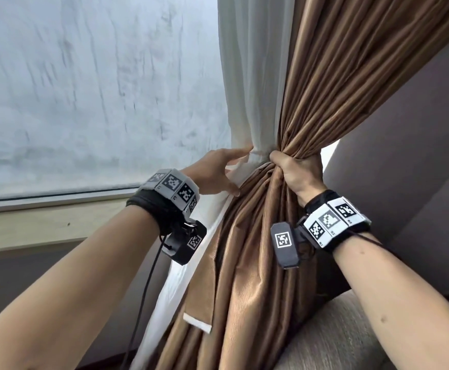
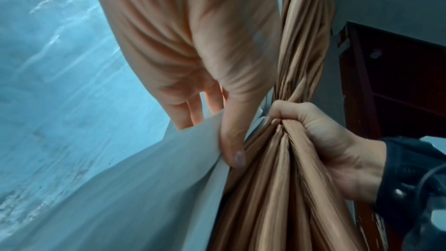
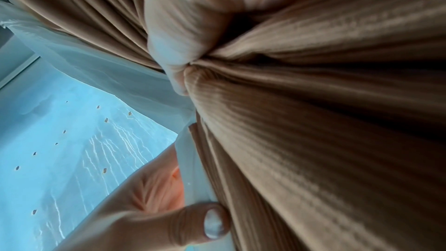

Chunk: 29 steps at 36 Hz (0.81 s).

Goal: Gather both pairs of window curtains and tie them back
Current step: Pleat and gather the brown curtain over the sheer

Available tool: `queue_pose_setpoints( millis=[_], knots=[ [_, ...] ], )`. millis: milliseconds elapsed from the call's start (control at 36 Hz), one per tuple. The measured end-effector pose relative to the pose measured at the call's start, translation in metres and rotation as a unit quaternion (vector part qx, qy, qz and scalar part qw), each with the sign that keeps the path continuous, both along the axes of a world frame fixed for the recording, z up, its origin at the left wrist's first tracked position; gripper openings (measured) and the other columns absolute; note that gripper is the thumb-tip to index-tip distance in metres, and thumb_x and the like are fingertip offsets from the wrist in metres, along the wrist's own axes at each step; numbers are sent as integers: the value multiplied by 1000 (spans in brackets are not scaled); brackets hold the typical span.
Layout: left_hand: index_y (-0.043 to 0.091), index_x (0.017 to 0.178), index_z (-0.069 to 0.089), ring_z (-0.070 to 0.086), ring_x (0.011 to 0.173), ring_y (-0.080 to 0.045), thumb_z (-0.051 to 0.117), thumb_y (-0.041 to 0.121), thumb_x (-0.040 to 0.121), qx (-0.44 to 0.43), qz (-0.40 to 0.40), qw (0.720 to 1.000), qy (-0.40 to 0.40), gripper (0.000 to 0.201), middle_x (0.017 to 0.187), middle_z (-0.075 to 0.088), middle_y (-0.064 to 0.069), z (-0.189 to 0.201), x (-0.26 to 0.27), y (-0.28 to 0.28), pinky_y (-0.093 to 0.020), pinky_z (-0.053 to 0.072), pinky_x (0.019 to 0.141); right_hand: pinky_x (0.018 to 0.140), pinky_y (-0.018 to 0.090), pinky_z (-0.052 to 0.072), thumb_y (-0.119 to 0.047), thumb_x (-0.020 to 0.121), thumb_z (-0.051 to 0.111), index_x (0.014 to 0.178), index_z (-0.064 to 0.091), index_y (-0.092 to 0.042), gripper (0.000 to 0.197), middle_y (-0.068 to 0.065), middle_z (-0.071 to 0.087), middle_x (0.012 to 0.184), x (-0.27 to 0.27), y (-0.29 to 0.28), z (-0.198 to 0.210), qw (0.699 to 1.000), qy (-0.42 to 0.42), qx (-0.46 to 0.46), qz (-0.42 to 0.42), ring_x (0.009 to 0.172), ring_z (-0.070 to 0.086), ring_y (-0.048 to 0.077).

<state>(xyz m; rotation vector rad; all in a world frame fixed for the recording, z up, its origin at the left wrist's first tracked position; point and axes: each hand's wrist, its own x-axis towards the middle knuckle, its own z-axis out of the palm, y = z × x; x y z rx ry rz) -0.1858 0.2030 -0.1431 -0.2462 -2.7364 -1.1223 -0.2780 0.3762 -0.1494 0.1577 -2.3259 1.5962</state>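
My right hand (image 1: 295, 169) grips the brown curtain (image 1: 338, 76) in a fist, bunching its folds into a tight waist; the same grip shows in the left wrist view (image 2: 321, 135). Just left of it hangs the white sheer curtain (image 1: 250, 76). My left hand (image 1: 240, 172) holds the sheer at the same height. Its thumb (image 2: 231, 140) lies in front against the brown folds and its fingers reach behind the white cloth. A flat brown strip with a white end (image 1: 198, 316) hangs lower down in front of the bundle. The right wrist view shows brown folds (image 3: 313, 140) and the left thumb (image 3: 212, 222).
A cloudy window pane (image 1: 84, 89) fills the left, with a pale wooden sill (image 1: 44, 225) below it. A grey wall (image 1: 404, 156) stands right of the curtains. A grey upholstered surface (image 1: 338, 337) lies under my right forearm. Dark red woodwork (image 2: 398, 83) shows behind.
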Motion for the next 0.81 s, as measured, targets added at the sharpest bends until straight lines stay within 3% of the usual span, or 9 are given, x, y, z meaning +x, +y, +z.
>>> queue_pose_setpoints(
  millis=[111,194,278,361,417,472,583,667,805],
  knots=[
    [19,150,33,38,139,-14,80,-5,71,57,-10,998,-10,94,146,46,0,-2,0,-3,-32,34,114,96,33,51,-60,42,71,112,64,-16,82,-3,69,108,4,0,2,1000,1,2,5,104,65,16],
    [17,149,35,41,137,-16,77,-4,75,44,4,999,11,88,144,49,-1,-5,0,-3,-30,34,112,98,33,50,-60,41,71,115,62,-17,86,-3,68,111,6,1,3,1000,-2,-1,7,106,64,17],
    [17,148,35,48,129,-16,78,2,76,-2,37,996,84,85,142,50,-1,-9,3,3,-27,39,106,99,32,49,-62,39,69,118,59,-17,92,-1,68,113,9,0,5,1000,-7,-7,0,107,63,18],
    [10,129,44,52,99,-15,85,17,69,-30,93,971,220,73,117,53,-3,-14,6,8,-28,50,85,99,31,49,-63,38,67,121,57,-16,96,0,67,116,12,-1,7,1000,-9,-9,-4,109,63,20],
    [4,111,47,48,83,-16,86,20,68,-39,117,944,306,60,103,45,-1,-14,9,9,-14,43,70,99,30,48,-61,40,68,122,55,-15,95,1,67,117,14,-2,8,1000,-10,-10,-7,109,63,22],
    [2,100,49,44,77,-17,83,15,72,-62,102,929,350,46,99,43,-3,-10,13,12,-13,39,65,99,29,47,-57,45,71,122,53,-14,90,3,65,119,15,-3,9,1000,-7,-15,-7,110,62,22],
    [11,99,69,46,83,-19,73,10,79,-159,26,927,339,20,95,50,-11,-13,16,19,-37,50,65,97,26,47,-56,49,73,123,51,-13,89,4,64,120,18,-6,11,1000,-8,-14,-6,111,61,23],
    [18,111,73,51,83,-19,69,21,85,-145,31,946,288,26,95,52,-10,-19,16,21,-38,52,70,94,24,47,-58,47,71,122,53,-12,90,4,65,119,20,-6,11,1000,-8,-11,-10,110,62,23],
    [10,101,69,50,78,-18,66,13,86,-117,66,958,253,16,96,54,-8,-14,14,29,-37,50,72,94,24,47,-57,45,71,122,53,-12,91,3,66,118,22,-6,13,1000,-13,-11,-17,110,62,22]
  ],
)
